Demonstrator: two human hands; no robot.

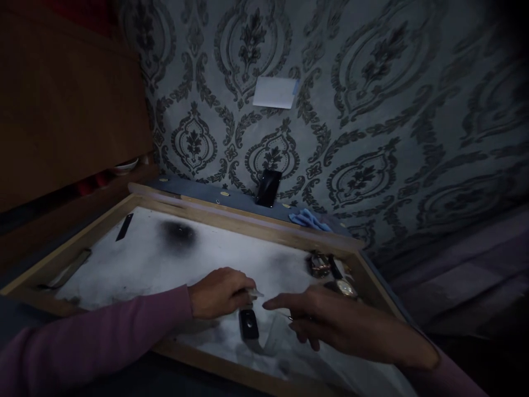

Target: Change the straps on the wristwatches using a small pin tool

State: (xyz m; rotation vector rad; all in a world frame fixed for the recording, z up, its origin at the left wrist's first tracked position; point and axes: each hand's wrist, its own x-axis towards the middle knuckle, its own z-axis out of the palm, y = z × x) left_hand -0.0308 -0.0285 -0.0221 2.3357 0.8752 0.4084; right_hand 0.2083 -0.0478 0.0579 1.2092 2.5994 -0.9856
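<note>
My left hand (219,292) is closed around a small whitish object with a pointed tip (257,293), whose kind I cannot make out. Just below that hand lies a small black device (249,324) with a round mark on its face. My right hand (318,314) comes in from the right, its index finger stretched toward the whitish tip but apart from it. A thin, shiny object (286,316) shows by its curled fingers, mostly hidden. Both hands are over the white bottom of a shallow wooden tray (231,223).
Wristwatches (346,288) and a dark strapped item (320,264) lie at the tray's right. Thin dark strips (124,227) lie at its left. Behind the tray, a phone (268,187) leans on the patterned wall near a blue cloth (309,219). A wooden cabinet (70,105) stands left.
</note>
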